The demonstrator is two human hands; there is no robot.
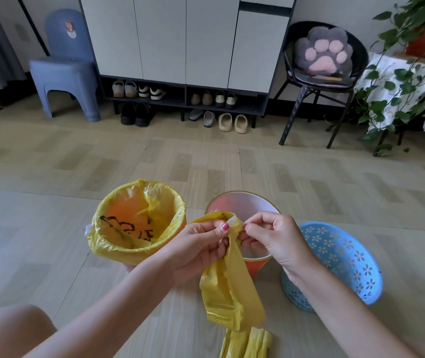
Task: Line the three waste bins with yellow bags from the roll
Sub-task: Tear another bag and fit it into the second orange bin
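Three bins stand on the floor before me. The left bin (139, 223) is lined with a yellow bag folded over its rim. The middle orange bin (242, 202) with a pale inside holds no bag. At the right a blue perforated bin (345, 259) tilts toward me, unlined. Over the middle bin I hold a folded yellow bag (229, 285) that hangs down. My left hand (201, 244) and my right hand (273, 236) both pinch its top edge close together. More yellow bags from the roll (247, 343) lie on the floor below.
A shoe cabinet (185, 47) with several pairs of shoes stands at the back. A blue plastic stool (64, 76) is at the far left, a black chair (322, 73) with a paw cushion at the right, beside a trailing plant (407, 73). My knee (7, 329) shows at bottom left.
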